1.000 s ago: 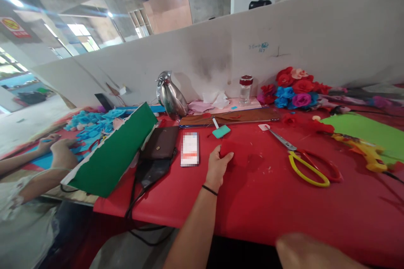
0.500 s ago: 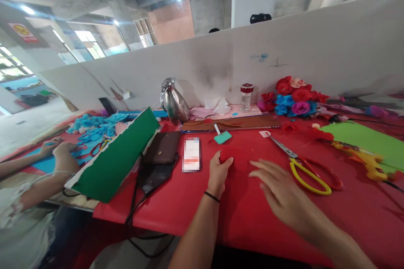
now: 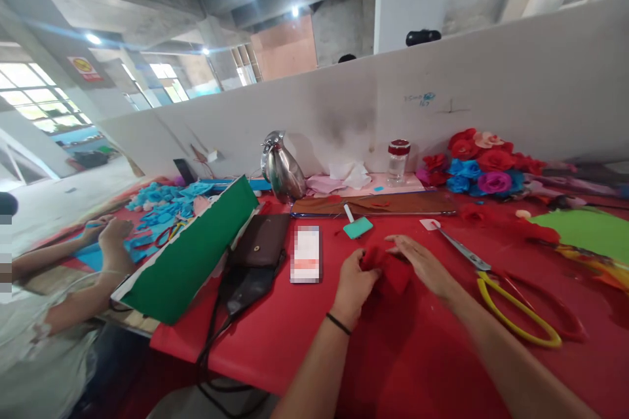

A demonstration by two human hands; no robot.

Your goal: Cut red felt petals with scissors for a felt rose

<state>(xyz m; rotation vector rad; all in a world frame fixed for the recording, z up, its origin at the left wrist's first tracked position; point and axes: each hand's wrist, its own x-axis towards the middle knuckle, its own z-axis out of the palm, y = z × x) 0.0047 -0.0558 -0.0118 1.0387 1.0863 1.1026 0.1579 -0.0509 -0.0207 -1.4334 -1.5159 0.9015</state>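
Note:
A piece of red paper (image 3: 393, 272) is between my two hands, above the red table covering (image 3: 236, 347). My left hand (image 3: 354, 281) is closed on its left side, thumb and fingers around the edge. At its upper right, my right hand (image 3: 417, 262) has its fingers together, with the tips touching the paper. The red paper blends with the covering, so its outline is hard to make out. Scissors with yellow and red handles (image 3: 515, 311) lie to the right of my right hand. A teal tool with a white handle (image 3: 358, 227) lies beyond my hands.
A phone (image 3: 305, 255), a brown bag (image 3: 260, 240) and a green board (image 3: 191, 255) stand left. Behind are a steel jug (image 3: 284, 170), a jar (image 3: 398, 163) and paper flowers (image 3: 484, 163). A person's hands (image 3: 111, 239) work among blue paper at far left.
My right hand has moved left to the red paper, and the two hands are now close together. The red paper is lifted and more visible. The view has shifted slightly.

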